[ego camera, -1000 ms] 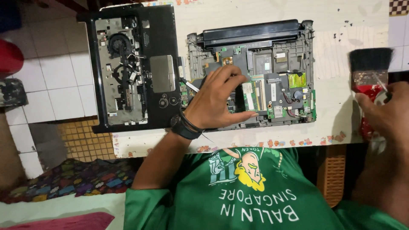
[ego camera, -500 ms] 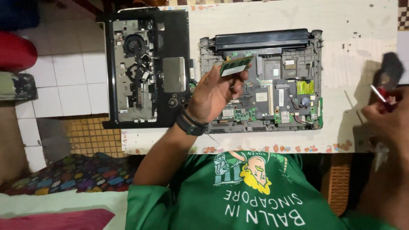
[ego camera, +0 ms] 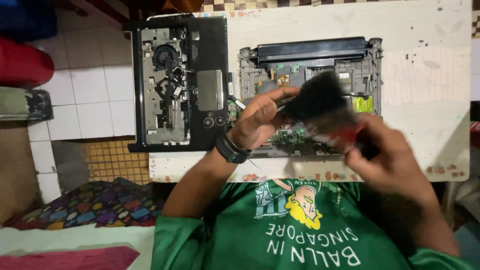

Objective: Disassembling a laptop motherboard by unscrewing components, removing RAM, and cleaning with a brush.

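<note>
Since the earlier frames, the right hand (ego camera: 395, 162) has come in from the far right edge toward the middle, bringing a brush (ego camera: 325, 107) with it, and now meets the left hand (ego camera: 260, 117) above the opened laptop base (ego camera: 370, 70). Left hand: raised over the base, fingers curled and pinched on a small flat part (ego camera: 286, 100) that it lifted half a second ago; most of that part is now hidden behind the brush bristles. A dark wristwatch (ego camera: 231, 149) sits on the left wrist. Right hand: closed around the brush handle, which shows red just above the fingers; the black bristles are blurred by motion and lie against the left fingertips, right where the small part is held. Below and behind both hands, the laptop base rests on the pale bench (ego camera: 430, 85), its circuit board exposed, with a long black bar along its far edge and a yellow patch to the right of the bristles. To the left of the left hand, just beside the base, lies the removed black cover (ego camera: 215, 50), inner side up, showing a round fan and a grey metal plate. Nearer the person than both hands is a green printed shirt (ego camera: 300, 235). Well to the left of the cover is a white tiled floor (ego camera: 90, 95).
</note>
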